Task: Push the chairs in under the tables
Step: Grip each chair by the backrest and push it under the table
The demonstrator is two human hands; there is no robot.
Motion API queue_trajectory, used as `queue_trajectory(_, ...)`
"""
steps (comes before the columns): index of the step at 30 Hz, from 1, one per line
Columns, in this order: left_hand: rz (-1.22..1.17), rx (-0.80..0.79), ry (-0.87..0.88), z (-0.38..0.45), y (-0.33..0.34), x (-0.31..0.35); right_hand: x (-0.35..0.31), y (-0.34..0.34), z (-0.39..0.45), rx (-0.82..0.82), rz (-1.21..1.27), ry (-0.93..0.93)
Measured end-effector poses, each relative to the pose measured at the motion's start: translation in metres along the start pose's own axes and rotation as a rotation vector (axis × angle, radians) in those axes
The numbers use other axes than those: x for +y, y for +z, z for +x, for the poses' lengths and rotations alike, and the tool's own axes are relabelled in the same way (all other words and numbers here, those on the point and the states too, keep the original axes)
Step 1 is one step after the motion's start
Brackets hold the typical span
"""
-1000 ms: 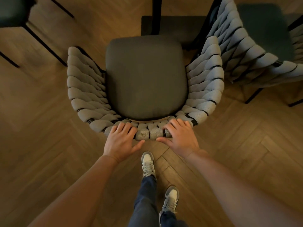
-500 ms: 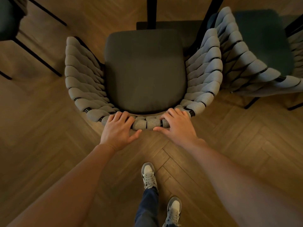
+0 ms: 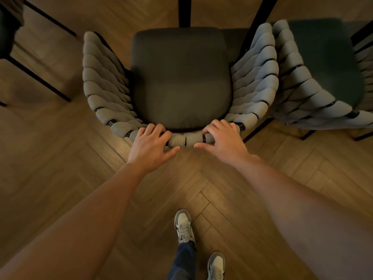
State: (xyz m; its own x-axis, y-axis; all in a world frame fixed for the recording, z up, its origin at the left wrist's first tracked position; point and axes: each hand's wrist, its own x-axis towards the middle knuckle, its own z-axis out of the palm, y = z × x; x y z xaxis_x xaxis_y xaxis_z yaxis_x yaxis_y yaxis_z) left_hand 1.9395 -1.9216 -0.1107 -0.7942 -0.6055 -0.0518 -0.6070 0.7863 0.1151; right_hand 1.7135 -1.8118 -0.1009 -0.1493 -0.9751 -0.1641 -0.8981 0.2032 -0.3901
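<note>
A chair (image 3: 181, 77) with a dark seat cushion and a curved back of thick grey woven rope stands right below me, seen from above. My left hand (image 3: 150, 146) grips the top rail of the backrest left of centre, fingers curled over it. My right hand (image 3: 223, 139) grips the same rail right of centre. Both arms are stretched out. Black table legs (image 3: 184, 11) rise just beyond the seat's front edge. The tabletop is out of view.
A second rope-backed chair (image 3: 314, 77) with a dark green seat stands close on the right, almost touching the first chair's side. Black metal legs of other furniture (image 3: 38, 73) cross the floor at the left. My feet in grey sneakers (image 3: 183, 227) stand on herringbone wood flooring.
The chair has slid forward away from me, toward the table legs. Both hands stayed on the backrest and my arms have stretched out. My feet have fallen further behind the chair.
</note>
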Motion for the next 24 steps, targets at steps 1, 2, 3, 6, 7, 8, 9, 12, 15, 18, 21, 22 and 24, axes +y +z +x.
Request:
queue_trajectory(1,-0.005,-0.003,0.000,0.006,-0.001,-0.001,0.003,-0.003,0.006,-0.006,0.006,0.005)
queue_trajectory(2,-0.010,-0.006,-0.001,0.011,-0.002,-0.001,0.005,-0.006,0.011,-0.016,0.011,0.013)
queue_trajectory(3,-0.012,-0.007,-0.003,0.016,-0.002,-0.002,0.006,-0.008,0.016,-0.025,0.013,0.020)
queue_trajectory(6,-0.003,-0.010,-0.005,0.023,-0.003,-0.005,0.008,-0.011,0.023,-0.028,-0.002,0.023)
queue_trajectory(7,-0.002,-0.012,-0.005,0.023,-0.003,-0.006,0.007,-0.010,0.022,-0.027,-0.005,0.023)
queue_trajectory(8,0.000,-0.011,-0.003,0.023,-0.003,-0.006,0.007,-0.011,0.022,-0.023,-0.007,0.023)
queue_trajectory(9,0.003,-0.015,-0.003,0.022,-0.003,-0.006,0.006,-0.010,0.022,-0.023,-0.008,0.023)
queue_trajectory(12,0.011,-0.036,-0.012,0.022,-0.005,-0.006,0.005,-0.012,0.021,-0.038,0.002,0.031)
queue_trajectory(15,0.007,-0.093,-0.029,0.023,-0.012,-0.002,0.002,-0.016,0.023,-0.069,0.026,0.054)
queue_trajectory(18,-0.033,-0.151,-0.087,0.021,-0.020,0.004,0.000,-0.023,0.023,-0.063,0.147,0.103)
queue_trajectory(21,-0.114,-0.147,-0.181,0.017,-0.028,0.012,0.000,-0.033,0.020,-0.086,0.205,0.109)
queue_trajectory(22,-0.131,-0.141,-0.210,0.016,-0.032,0.014,-0.001,-0.036,0.018,-0.102,0.195,0.098)
queue_trajectory(24,-0.136,-0.127,-0.247,0.014,-0.042,0.015,-0.002,-0.040,0.018,-0.107,0.191,0.089)
